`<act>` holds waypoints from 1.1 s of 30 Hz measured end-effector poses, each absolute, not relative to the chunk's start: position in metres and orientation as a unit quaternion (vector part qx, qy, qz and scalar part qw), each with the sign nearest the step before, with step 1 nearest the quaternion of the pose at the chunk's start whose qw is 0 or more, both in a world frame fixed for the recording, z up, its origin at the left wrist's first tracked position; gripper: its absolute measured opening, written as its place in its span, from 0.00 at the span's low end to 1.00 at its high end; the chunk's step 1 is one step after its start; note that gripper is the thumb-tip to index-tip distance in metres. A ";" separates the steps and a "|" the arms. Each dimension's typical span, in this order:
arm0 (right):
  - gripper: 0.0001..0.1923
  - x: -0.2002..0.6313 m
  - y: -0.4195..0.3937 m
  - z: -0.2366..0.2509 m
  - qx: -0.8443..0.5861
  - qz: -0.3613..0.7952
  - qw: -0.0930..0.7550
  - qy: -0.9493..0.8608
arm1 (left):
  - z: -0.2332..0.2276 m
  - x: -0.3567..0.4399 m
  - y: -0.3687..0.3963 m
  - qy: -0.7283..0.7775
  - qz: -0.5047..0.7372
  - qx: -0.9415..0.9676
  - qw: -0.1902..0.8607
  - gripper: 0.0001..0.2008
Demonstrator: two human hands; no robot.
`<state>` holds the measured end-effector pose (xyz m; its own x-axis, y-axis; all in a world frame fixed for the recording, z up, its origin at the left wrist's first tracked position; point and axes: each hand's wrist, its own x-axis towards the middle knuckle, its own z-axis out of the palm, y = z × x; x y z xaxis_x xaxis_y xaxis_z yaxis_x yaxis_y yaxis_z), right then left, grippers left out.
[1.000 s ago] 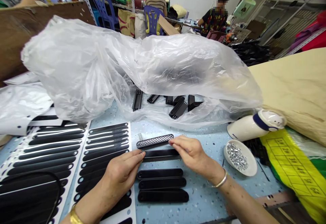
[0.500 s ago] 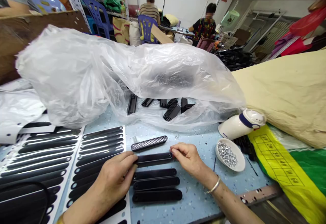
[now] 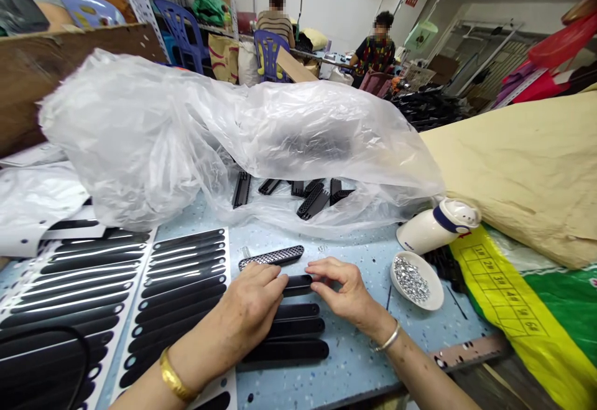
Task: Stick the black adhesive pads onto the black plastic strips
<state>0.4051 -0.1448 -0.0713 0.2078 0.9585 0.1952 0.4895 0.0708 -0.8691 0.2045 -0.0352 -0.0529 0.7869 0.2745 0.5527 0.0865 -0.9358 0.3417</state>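
A long black plastic strip point(image 3: 298, 284) with rounded ends lies crosswise on the blue speckled table. My left hand point(image 3: 252, 304) covers its left part, fingers together and pressed on it; the fingertips' underside is hidden. At the strip's right end is my right hand point(image 3: 342, 288), thumb and fingers apart, the thumb by the tip. Just behind lies a similar piece point(image 3: 273, 257) with a diamond lattice face up. Several more black strips point(image 3: 303, 351) lie in front in a row, partly behind my left wrist. To the left is a white sheet of black oval stickers point(image 3: 184, 292).
A white bowl point(image 3: 438, 285) of small silver metal pieces and a tilted white bottle point(image 3: 436, 226) stand right. A large clear plastic bag point(image 3: 289, 124) spans the back, black pieces point(image 3: 313, 201) at its mouth. Two people sit beyond. A yellow-green sack point(image 3: 504, 298) borders the right.
My left hand has slid right along the strip, from its left end to over its middle. My right hand's fingers have spread from a pinch at the right tip. The view has shifted slightly.
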 end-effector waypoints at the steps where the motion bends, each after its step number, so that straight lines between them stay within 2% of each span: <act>1: 0.14 0.406 -0.146 -0.071 -0.621 0.264 0.458 -0.579 | -0.054 0.208 -0.036 0.099 0.295 0.937 0.160 0.11; 10: 0.12 0.403 -0.148 -0.079 -0.602 0.265 0.487 -0.575 | -0.069 0.218 -0.039 0.112 0.238 0.939 0.221 0.11; 17: 0.11 0.404 -0.149 -0.085 -0.588 0.240 0.494 -0.594 | -0.075 0.221 -0.039 0.109 0.260 0.932 0.226 0.14; 26: 0.10 0.401 -0.147 -0.086 -0.592 0.263 0.502 -0.573 | -0.072 0.223 -0.039 0.111 0.239 0.931 0.253 0.15; 33: 0.09 0.405 -0.149 -0.080 -0.608 0.288 0.494 -0.551 | -0.066 0.222 -0.041 0.118 0.228 0.945 0.204 0.15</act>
